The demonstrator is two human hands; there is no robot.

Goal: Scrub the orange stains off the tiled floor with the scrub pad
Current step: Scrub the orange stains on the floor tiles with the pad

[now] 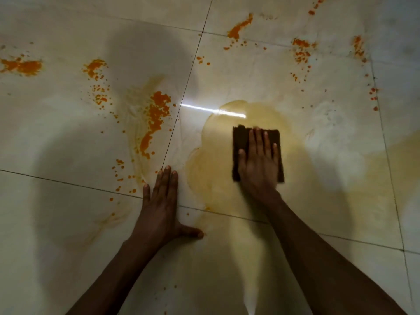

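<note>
A dark brown square scrub pad lies flat on the pale tiled floor, inside a yellowish wet smear. My right hand presses flat on top of the pad, fingers spread and pointing away from me. My left hand rests palm down on the floor to the left of the smear, fingers together, thumb out, holding nothing. A thick orange stain sits just left of the tile joint, above my left hand. More orange stains lie at the far left, upper middle and upper right.
Dark grout lines cross the floor between large glossy tiles. A bright light reflection streaks across the wet patch. Small orange specks scatter near my left hand. My shadow darkens the left half of the floor.
</note>
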